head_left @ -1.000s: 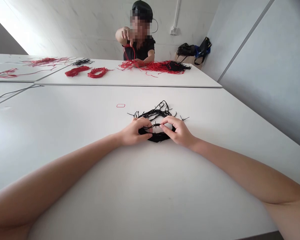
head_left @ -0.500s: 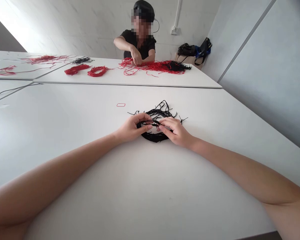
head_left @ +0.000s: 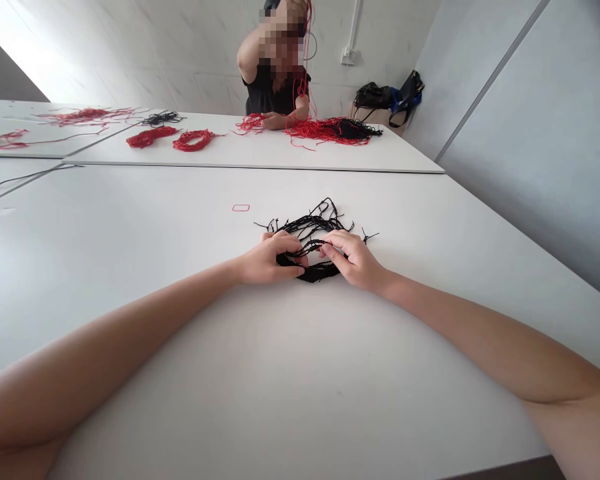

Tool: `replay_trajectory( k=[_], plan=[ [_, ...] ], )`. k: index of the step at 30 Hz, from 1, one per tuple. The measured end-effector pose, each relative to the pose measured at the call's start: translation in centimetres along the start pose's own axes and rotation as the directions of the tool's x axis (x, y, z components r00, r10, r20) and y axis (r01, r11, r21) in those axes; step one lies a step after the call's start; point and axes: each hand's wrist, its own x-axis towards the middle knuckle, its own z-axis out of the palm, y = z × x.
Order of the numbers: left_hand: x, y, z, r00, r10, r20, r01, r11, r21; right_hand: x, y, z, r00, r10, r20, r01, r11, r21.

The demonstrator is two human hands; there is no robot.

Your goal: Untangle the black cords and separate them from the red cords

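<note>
A ring-shaped bundle of black cords (head_left: 316,272) lies on the white table (head_left: 300,360) before me, with loose knotted ends sticking out at its far side. My left hand (head_left: 273,259) is closed around the left side of the bundle, its thumb along the near edge. On the right, my right hand (head_left: 353,259) pinches black cord strands between thumb and fingers, raised a little over the ring's middle. Parts of the cords are hidden under both hands.
Across the table a person (head_left: 275,87) lifts red cords beside a red and black cord pile (head_left: 330,131). Red cord coils (head_left: 193,140) lie to its left. A small red outline (head_left: 241,208) marks the table. Bags (head_left: 387,99) are at the back.
My left thumb has moved down toward the near edge of the ring, and the left fingers have shifted on the cords. The person opposite has raised a hand with red cords.
</note>
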Motion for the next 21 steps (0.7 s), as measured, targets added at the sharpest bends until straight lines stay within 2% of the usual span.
replay_trajectory(
  k=[5, 12, 17, 21],
  plan=[
    [0.05, 0.09, 0.2, 0.999, -0.026, -0.022, 0.027, 0.999, 0.037, 0.05, 0.09, 0.08, 1.0, 0.001, 0.004, -0.001, 1.0, -0.016],
    [-0.02, 0.1, 0.18, 0.999, 0.02, -0.048, -0.017, 0.998, 0.055, 0.04, 0.17, 0.11, 1.0, -0.013, -0.007, 0.013, 1.0, -0.017],
    [-0.02, 0.02, -0.12, 0.989, 0.08, -0.127, -0.094, 0.989, -0.111, 0.0, 0.25, 0.13, 1.0, -0.012, -0.006, 0.012, 1.0, -0.018],
    [0.06, -0.31, 0.05, 0.984, 0.024, -0.174, -0.074, 0.955, -0.288, -0.04, 0.37, 0.15, 1.0, -0.007, -0.014, 0.007, 1.0, -0.015]
  ],
)
